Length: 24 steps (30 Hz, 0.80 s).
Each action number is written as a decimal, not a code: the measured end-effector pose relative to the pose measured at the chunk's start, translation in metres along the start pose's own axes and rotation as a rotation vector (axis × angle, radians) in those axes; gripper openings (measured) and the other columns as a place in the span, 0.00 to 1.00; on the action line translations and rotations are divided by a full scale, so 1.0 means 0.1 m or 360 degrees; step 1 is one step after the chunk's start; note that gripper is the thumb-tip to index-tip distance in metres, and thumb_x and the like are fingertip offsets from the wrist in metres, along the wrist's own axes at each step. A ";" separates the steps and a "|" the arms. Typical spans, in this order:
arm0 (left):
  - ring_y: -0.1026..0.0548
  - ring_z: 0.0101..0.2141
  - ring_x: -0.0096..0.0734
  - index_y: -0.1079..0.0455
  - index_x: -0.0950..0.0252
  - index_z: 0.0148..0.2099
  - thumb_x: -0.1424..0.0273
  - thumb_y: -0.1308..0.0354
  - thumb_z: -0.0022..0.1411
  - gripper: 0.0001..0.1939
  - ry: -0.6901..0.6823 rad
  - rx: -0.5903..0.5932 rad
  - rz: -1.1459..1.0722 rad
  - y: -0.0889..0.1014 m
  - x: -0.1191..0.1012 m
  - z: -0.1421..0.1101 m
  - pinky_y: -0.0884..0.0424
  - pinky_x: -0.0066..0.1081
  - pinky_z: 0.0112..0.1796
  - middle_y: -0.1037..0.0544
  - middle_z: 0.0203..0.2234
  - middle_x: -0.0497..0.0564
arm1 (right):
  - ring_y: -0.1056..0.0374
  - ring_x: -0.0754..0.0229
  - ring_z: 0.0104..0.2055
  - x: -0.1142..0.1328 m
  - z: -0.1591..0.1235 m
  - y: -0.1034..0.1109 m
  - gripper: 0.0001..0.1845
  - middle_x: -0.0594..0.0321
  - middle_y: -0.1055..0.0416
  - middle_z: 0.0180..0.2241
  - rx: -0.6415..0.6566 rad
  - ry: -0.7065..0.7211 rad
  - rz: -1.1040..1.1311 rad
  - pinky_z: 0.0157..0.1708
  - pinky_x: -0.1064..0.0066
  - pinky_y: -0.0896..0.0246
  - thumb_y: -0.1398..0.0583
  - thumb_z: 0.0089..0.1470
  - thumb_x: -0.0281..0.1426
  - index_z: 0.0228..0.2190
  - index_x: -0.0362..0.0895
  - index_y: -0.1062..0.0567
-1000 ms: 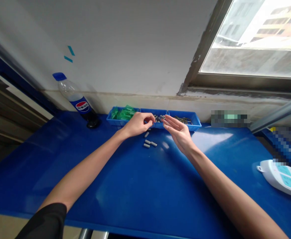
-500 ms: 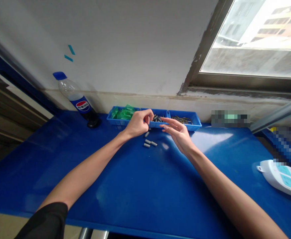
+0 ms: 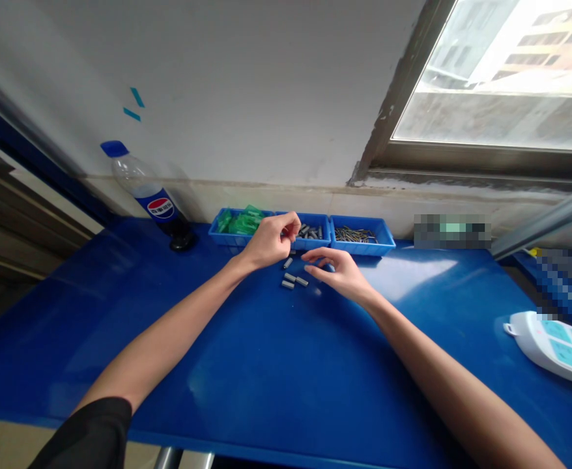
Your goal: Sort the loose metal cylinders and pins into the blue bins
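My left hand (image 3: 270, 241) is closed, fingers curled, in front of the middle blue bin (image 3: 310, 246); whatever it may hold is hidden. My right hand (image 3: 337, 270) hovers over the table just right of it, thumb and fingers apart with nothing visible between them. Small grey metal cylinders (image 3: 310, 231) fill the middle bin. Several loose cylinders (image 3: 289, 277) of the same kind lie on the table below the hands. The left bin (image 3: 216, 238) holds green plastic pieces (image 3: 244, 221), and the right bin (image 3: 388, 244) holds thin metal screws or pins (image 3: 354, 234).
A cola bottle (image 3: 161, 208) with a blue cap stands at the back left against the wall. On the right side of the blue table (image 3: 266, 378) lies a white power strip (image 3: 550, 345). A blurred-out item (image 3: 452, 231) sits at the back right, under the window.
My right hand has moved from the front of the bins down and left, towards the loose cylinders, its fingers bending. My left hand has curled its fingers more tightly, staying nearly in place.
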<state>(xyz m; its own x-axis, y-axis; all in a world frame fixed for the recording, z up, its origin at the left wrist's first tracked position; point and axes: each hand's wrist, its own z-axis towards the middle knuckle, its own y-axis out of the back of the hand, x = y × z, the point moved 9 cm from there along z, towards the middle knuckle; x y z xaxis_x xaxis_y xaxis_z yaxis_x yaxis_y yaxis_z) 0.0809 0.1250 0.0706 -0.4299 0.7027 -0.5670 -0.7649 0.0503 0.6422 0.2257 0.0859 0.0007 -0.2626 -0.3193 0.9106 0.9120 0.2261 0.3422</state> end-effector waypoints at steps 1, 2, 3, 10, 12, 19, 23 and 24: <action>0.27 0.29 0.28 0.33 0.64 0.33 0.86 0.51 0.48 0.14 -0.0034 0.0054 0.0012 -0.02 -0.03 0.01 0.32 0.27 0.34 0.25 0.27 0.46 | 0.24 0.53 0.44 0.03 -0.01 -0.02 0.11 0.60 0.17 0.44 0.0035 0.0030 -0.0115 0.45 0.61 0.31 0.33 0.56 0.34 0.42 0.48 0.16; 0.26 0.30 0.28 0.32 0.64 0.35 0.85 0.50 0.50 0.14 -0.0065 0.0115 0.0039 -0.04 -0.05 0.01 0.32 0.27 0.35 0.23 0.28 0.47 | 0.24 0.52 0.44 0.06 -0.02 -0.04 0.11 0.61 0.17 0.43 0.0072 0.0062 -0.0213 0.45 0.61 0.31 0.32 0.56 0.33 0.42 0.49 0.16; 0.26 0.30 0.29 0.30 0.64 0.36 0.84 0.49 0.52 0.13 -0.0093 0.0184 0.0076 -0.06 -0.07 0.01 0.32 0.27 0.35 0.22 0.30 0.48 | 0.24 0.52 0.45 0.08 -0.03 -0.07 0.11 0.61 0.17 0.43 0.0114 0.0099 -0.0288 0.45 0.61 0.31 0.32 0.55 0.32 0.42 0.49 0.16; 0.22 0.34 0.32 0.23 0.65 0.40 0.80 0.46 0.60 0.12 -0.0123 0.0639 0.0240 -0.23 -0.12 -0.05 0.31 0.28 0.36 0.17 0.35 0.51 | 0.25 0.51 0.47 0.09 -0.06 -0.17 0.11 0.62 0.16 0.41 0.0209 0.0265 -0.0596 0.49 0.60 0.31 0.33 0.57 0.27 0.41 0.51 0.16; 0.21 0.33 0.31 0.22 0.66 0.42 0.81 0.46 0.60 0.14 -0.0107 0.0719 0.0253 -0.26 -0.11 -0.07 0.31 0.27 0.35 0.17 0.34 0.52 | 0.25 0.51 0.46 0.05 -0.06 -0.14 0.12 0.61 0.17 0.40 0.0165 0.0267 -0.0642 0.48 0.60 0.30 0.34 0.57 0.26 0.42 0.50 0.16; 0.20 0.33 0.30 0.20 0.66 0.42 0.80 0.46 0.60 0.14 0.0015 0.0676 0.0131 -0.23 -0.04 -0.05 0.29 0.26 0.36 0.15 0.35 0.52 | 0.22 0.54 0.38 -0.20 0.00 0.09 0.13 0.58 0.19 0.37 -0.0246 -0.0013 0.0027 0.43 0.60 0.26 0.31 0.57 0.36 0.44 0.47 0.19; 0.17 0.35 0.31 0.20 0.66 0.44 0.76 0.40 0.61 0.10 0.0149 0.0654 -0.0203 -0.22 0.00 -0.06 0.24 0.27 0.40 0.15 0.36 0.52 | 0.22 0.55 0.38 -0.27 0.01 0.24 0.24 0.61 0.21 0.35 -0.0473 -0.0109 0.0506 0.43 0.62 0.25 0.23 0.43 0.41 0.42 0.47 0.20; 0.17 0.37 0.32 0.21 0.66 0.45 0.74 0.38 0.61 0.10 0.0181 0.0649 -0.0311 -0.23 0.01 -0.06 0.23 0.28 0.41 0.15 0.37 0.52 | 0.23 0.56 0.38 -0.26 0.01 0.27 0.26 0.61 0.21 0.36 -0.0510 -0.0098 0.0559 0.44 0.62 0.25 0.22 0.41 0.41 0.42 0.48 0.19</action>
<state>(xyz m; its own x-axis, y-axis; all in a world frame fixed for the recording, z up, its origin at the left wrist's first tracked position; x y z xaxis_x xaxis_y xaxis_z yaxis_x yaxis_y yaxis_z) 0.0951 0.1199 0.0525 -0.3639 0.5713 -0.7357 -0.5952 0.4650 0.6554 0.2571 0.1017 -0.0133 0.0694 -0.2173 0.9736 0.9976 0.0123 -0.0683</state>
